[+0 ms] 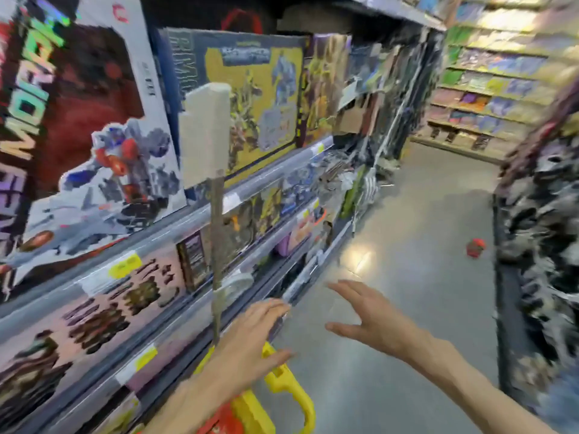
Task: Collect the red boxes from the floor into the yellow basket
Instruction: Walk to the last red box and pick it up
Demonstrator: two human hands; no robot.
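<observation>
My left hand (250, 336) is stretched forward with straight fingers above the yellow basket (288, 386), holding nothing. The basket sits low at the bottom centre, partly hidden under my left forearm, with something red (219, 424) showing inside it. My right hand (372, 317) reaches forward over the floor with fingers spread, empty. A small red box (475, 247) lies on the grey floor farther down the aisle, at the foot of the right-hand display.
Shelves (188, 233) packed with toy boxes run along the left, with a white tag on a stick (205, 133) sticking out. A dark, blurred display (539, 245) stands on the right. Grey floor (407, 245) stretches between them toward far shelves (488, 89).
</observation>
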